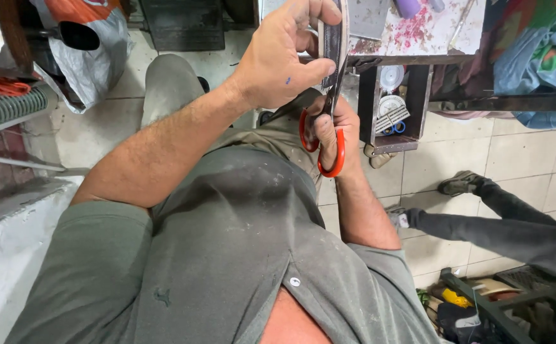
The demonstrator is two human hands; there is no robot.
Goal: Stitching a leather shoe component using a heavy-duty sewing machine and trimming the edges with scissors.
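Head view: left hand pinches a strip, top cut off; right hand grips half-hidden scissors.

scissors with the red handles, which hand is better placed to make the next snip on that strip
Right. The right hand already has its fingers through the loops of the red-handled scissors, blades up against the strip. The left hand is pinching the strip, so it is occupied with steadying.

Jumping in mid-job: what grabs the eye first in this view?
Dead centre, the right hand grips red-handled scissors, blades up against a flat grey strip that the left hand pinches at the top. Behind them stands a paint-spattered workbench. At lower right, another person's dark-trousered legs stretch across the tiled floor.
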